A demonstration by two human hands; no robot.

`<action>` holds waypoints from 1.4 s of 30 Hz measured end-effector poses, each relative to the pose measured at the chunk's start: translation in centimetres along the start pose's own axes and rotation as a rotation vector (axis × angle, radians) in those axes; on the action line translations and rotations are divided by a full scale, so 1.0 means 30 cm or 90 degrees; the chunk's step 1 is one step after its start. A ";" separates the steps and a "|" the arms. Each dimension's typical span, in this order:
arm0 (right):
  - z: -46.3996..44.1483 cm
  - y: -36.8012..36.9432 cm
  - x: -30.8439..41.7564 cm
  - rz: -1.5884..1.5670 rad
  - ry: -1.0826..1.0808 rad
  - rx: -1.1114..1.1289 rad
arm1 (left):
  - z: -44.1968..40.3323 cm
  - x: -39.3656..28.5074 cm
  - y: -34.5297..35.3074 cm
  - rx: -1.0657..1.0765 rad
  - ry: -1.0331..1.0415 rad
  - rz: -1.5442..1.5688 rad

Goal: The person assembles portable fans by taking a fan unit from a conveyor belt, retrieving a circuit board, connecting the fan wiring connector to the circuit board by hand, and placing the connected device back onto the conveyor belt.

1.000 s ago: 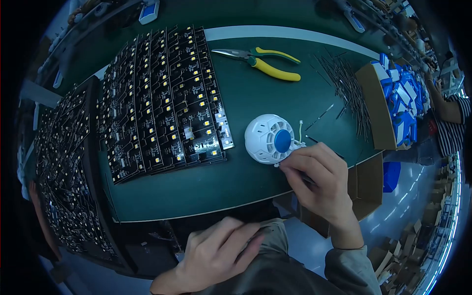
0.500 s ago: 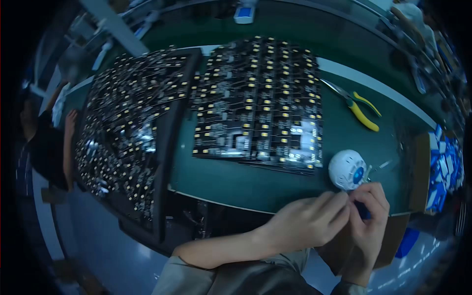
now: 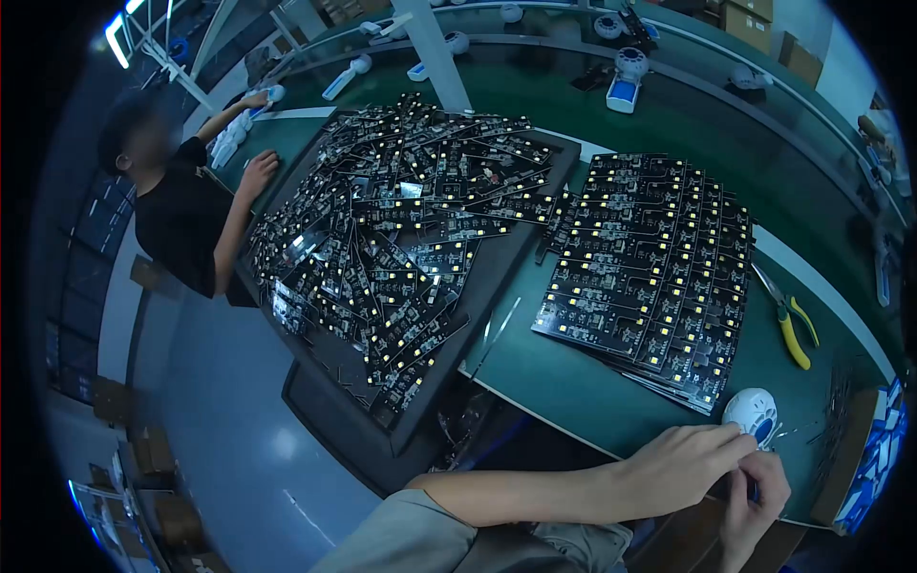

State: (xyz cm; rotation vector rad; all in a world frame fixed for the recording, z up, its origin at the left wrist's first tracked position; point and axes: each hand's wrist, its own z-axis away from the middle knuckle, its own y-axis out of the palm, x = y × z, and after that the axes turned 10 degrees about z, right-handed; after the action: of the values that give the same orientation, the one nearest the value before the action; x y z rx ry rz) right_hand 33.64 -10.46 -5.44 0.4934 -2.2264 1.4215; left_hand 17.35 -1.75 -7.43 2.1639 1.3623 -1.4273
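My left hand (image 3: 680,466) and my right hand (image 3: 761,491) meet at the table's front edge. Their fingers are pinched together, and whatever lies between the fingertips is hidden or too small to make out. Just beyond them sits a white round device (image 3: 750,409) with a blue centre, close to or touching the fingers. Thin wire-like bits (image 3: 785,432) stick out beside it. To the left of the device lies a stack of black circuit board panels (image 3: 650,277) dotted with yellowish LEDs.
A dark tray (image 3: 511,277) heaped with loose LED boards (image 3: 382,258) stands left of the panels. Pliers with yellow handles (image 3: 793,334) lie at right, near a cardboard box (image 3: 848,468) of blue-and-white pieces. Another person (image 3: 181,210) works at far left. White devices (image 3: 626,81) stand on the conveyor behind.
My view has swung to the left, so the table's contents appear farther right and lower. Both hands stay pinched together by the white device.
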 end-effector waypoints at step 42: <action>-0.016 -0.043 0.011 -0.046 0.324 -0.189 | 0.012 -0.144 -0.241 -0.295 -0.262 0.306</action>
State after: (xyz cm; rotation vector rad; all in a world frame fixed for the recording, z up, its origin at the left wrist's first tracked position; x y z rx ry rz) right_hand 34.14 -10.56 -4.11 0.0928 -1.9292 1.0123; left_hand 11.04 -0.48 -2.00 1.6327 0.8408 -1.1410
